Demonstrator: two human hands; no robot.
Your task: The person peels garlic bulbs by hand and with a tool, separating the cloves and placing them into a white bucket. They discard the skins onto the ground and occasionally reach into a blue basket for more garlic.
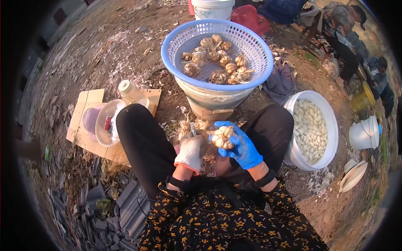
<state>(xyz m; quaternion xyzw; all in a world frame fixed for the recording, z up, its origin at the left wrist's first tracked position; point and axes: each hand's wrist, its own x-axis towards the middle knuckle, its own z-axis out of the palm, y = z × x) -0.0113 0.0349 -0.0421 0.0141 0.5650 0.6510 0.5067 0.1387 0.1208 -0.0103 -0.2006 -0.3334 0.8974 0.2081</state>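
My right hand (243, 146), in a blue rubber glove, is closed around a garlic bulb (223, 137) between my knees. Just left of it, my left hand (191, 149) wears a whitish, soiled work glove and is curled shut. A short metal blade (193, 129), which looks like a small knife, sticks up from that fist; its handle is hidden. In front of my hands a blue plastic basket (167, 62) rests on a white bucket (209, 98), with several whole garlic bulbs (218, 76) in it.
To my right stands a white bucket (332, 121) of peeled garlic cloves (310, 131), with a smaller pail (363, 133) and a straw hat (354, 175) beyond. Cardboard (86, 125) at left bears a bowl (102, 136) and a jar (130, 90). People (345, 37) sit at upper right.
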